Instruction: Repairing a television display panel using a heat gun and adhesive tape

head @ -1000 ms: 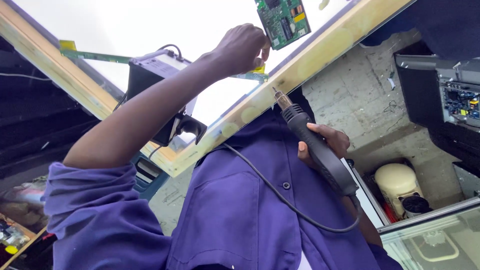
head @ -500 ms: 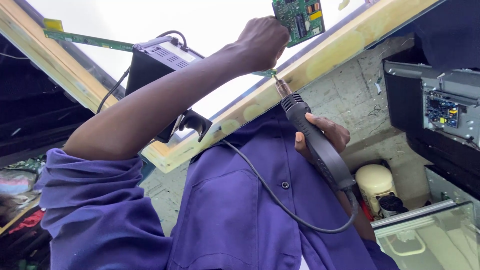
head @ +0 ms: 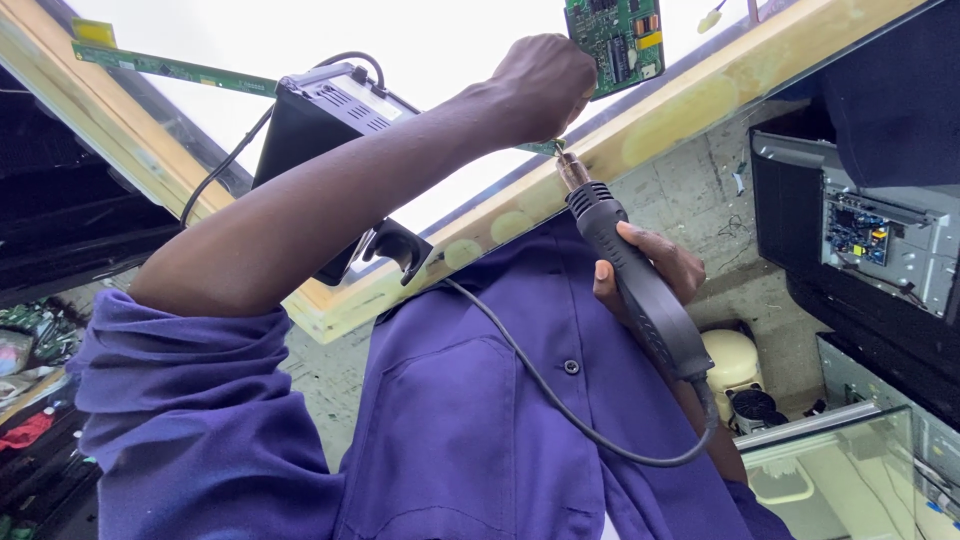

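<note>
We note the black hot-air handpiece [head: 640, 290] clasped around its mid-body by our right hand [head: 650, 265], its long axis slanting up-left with the metal nozzle beyond the grip, just under our left hand [head: 545, 85], which pinches a small green strip [head: 540, 147].

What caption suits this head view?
Right hand aims a black hot-air tool where left hand pinches a small green part.

Two hands, one black hot-air wand [head: 640, 285], two green circuit boards [head: 612, 42] and one black station box [head: 330, 125].
</note>
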